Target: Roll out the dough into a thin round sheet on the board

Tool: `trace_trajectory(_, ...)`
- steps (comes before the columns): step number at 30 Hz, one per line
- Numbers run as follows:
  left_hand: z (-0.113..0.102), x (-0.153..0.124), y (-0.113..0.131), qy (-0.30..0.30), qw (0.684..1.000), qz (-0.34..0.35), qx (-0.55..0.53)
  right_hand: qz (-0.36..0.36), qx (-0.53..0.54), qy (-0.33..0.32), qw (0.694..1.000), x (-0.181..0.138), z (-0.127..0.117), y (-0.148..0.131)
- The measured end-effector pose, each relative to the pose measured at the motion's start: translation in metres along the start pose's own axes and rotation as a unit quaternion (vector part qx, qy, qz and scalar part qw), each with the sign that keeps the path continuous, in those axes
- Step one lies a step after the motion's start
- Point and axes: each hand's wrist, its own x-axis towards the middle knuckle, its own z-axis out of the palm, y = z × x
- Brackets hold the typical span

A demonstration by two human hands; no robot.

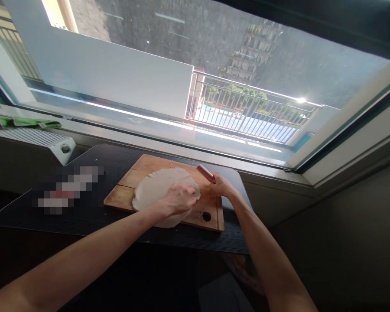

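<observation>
A wide, thin sheet of dough (157,186) lies on a wooden cutting board (120,197), its near edge hanging past the board's front. Over the right part of the dough is my left hand (182,197), smeared by motion, so how its fingers are set is unclear. My right hand (221,185) is closed round one end of a reddish-brown rolling pin (205,173), at the board's right side. The pin points up and to the left, beyond the dough's right edge. My right palm hides its lower end.
The board rests on a dark table (91,225). A blurred-out item (68,188) lies at the table's left. Behind stands a large window with a sill (169,139); a radiator (35,141) with a green cloth (29,123) on it is at the far left.
</observation>
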Motion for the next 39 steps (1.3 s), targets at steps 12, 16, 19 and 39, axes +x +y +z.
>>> trace_trajectory(12,-0.029,-0.028,-0.119,-0.067,0.956,-0.285,0.0,-0.023,0.127,-0.019,0.991,-0.049,0.037,-0.019)
trace_trajectory(16,-0.022,-0.015,-0.118,-0.015,0.961,-0.274,-0.039,0.047,0.135,0.018,0.99,-0.052,0.034,-0.033)
trace_trajectory(19,-0.024,-0.004,-0.129,0.027,0.954,-0.298,-0.036,0.049,0.125,0.015,0.991,-0.051,0.031,-0.044)
trace_trajectory(39,0.036,-0.042,-0.038,0.053,0.981,0.144,-0.118,0.013,0.047,-0.012,0.999,-0.047,0.038,-0.035)
